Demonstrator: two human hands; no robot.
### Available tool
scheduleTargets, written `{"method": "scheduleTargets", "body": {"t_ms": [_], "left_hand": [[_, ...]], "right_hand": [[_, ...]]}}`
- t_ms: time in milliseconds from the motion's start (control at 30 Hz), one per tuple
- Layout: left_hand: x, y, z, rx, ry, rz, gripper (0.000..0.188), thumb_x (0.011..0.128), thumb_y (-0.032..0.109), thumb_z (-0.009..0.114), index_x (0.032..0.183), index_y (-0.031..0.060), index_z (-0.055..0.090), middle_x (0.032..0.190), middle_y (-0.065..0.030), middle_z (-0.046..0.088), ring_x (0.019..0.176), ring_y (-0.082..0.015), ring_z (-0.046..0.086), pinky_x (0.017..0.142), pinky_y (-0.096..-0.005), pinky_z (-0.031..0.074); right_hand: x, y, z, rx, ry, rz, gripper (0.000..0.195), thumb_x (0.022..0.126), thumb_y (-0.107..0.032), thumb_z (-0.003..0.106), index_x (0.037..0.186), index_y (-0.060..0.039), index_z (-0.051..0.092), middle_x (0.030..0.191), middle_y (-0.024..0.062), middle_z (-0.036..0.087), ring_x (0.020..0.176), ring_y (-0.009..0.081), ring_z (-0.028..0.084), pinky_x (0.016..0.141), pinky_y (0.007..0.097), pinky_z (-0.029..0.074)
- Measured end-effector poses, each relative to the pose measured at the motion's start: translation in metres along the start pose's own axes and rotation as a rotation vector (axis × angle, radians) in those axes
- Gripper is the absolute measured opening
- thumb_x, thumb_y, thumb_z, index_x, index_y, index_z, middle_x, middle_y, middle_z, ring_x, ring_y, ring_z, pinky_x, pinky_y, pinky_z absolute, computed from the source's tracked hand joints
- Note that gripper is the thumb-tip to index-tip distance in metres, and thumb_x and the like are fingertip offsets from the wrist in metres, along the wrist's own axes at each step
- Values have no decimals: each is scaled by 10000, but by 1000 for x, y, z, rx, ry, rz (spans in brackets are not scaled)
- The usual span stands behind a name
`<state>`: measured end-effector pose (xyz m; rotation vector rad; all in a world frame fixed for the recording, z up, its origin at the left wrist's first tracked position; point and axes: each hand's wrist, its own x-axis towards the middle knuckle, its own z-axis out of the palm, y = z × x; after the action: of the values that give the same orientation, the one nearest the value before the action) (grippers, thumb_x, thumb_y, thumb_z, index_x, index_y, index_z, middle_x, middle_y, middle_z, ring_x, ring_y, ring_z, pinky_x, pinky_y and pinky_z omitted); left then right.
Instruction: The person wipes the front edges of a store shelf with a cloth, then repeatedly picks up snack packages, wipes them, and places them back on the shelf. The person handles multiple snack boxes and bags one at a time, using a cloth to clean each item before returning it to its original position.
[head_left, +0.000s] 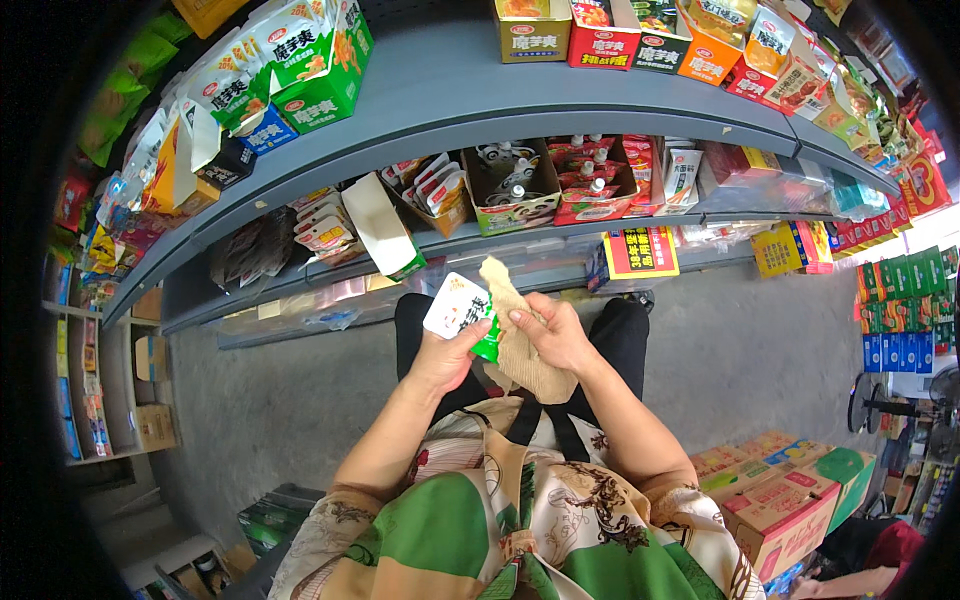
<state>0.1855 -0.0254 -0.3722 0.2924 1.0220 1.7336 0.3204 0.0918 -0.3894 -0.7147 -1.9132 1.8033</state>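
Observation:
In my left hand (448, 358) is a white and green snack packet (459, 306), pinched near its lower edge with the thumb on its front. My right hand (556, 330) grips a tan ribbed cloth (525, 367), which touches the packet's right side and hangs down over my lap. Both hands are close together above my knees, in front of the lower shelves. Beyond them, an open box with a white inner flap (381, 225) and a box of panda-print spouted pouches (517, 180) stand on the middle shelf.
The curved grey shelf (420, 97) spans the view, with snack boxes along it. A yellow and red box (641, 253) stands on the bottom level. Large cartons (780, 502) are on the floor at lower right, near another person's arm (847, 583). A black fan (870, 403) is at far right.

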Motion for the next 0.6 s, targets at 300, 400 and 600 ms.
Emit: {"method": "scheduleTargets", "body": {"t_ms": [300,400,600], "left_hand": [[-15,62,-6,301,-3,256,278,772,-26,638,1041,5,574,954,-46,629,880,-119,593,780,-263,481],[-16,158,22,729,-40,460,230,785,7,641,1011,-4,603,921,-55,646,849,-116,605,758,-267,493],[2,302,60,989,53,1089,222,804,53,636,1014,-17,613,890,-44,651,814,-96,594,722,-251,484]], "right_hand": [[1,43,-9,-256,-42,204,299,876,-255,549,890,38,605,659,145,591,636,126,531,595,338,456],[-14,82,-16,-253,12,266,247,860,-213,582,926,20,634,689,55,616,664,69,521,599,293,465],[-35,114,-6,-54,36,401,230,856,-189,601,919,29,640,724,27,614,671,102,537,606,283,452]]}}
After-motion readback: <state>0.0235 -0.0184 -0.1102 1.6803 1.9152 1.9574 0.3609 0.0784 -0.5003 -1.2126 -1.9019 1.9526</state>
